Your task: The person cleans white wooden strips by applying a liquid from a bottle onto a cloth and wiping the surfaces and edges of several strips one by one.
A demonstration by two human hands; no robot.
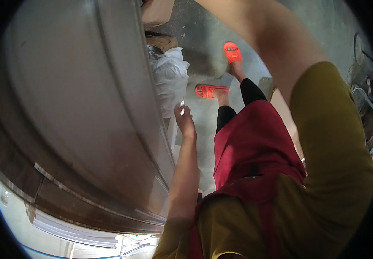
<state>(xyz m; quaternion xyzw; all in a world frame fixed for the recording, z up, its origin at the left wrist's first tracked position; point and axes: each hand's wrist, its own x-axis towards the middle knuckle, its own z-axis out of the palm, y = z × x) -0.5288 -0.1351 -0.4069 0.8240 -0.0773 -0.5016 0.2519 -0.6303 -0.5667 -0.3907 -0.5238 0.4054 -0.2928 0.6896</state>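
My left hand (185,122) hangs at the side of a large brown panelled surface (65,86), fingers curled round a small bright white piece (182,105). What that piece is I cannot make out. Just beyond the fingers is a bunch of crumpled, whitish plastic (169,71); whether it joins the white piece is unclear. My right arm (273,39) reaches forward across the top of the view, and its hand lies outside the picture.
Cardboard boxes (157,12) stand at the far end beside the panel. My feet in orange slippers (212,91) are on the grey concrete floor (199,47). Assorted items (368,90) line the right edge. At the lower left, pale long strips (74,231) lie past the panel.
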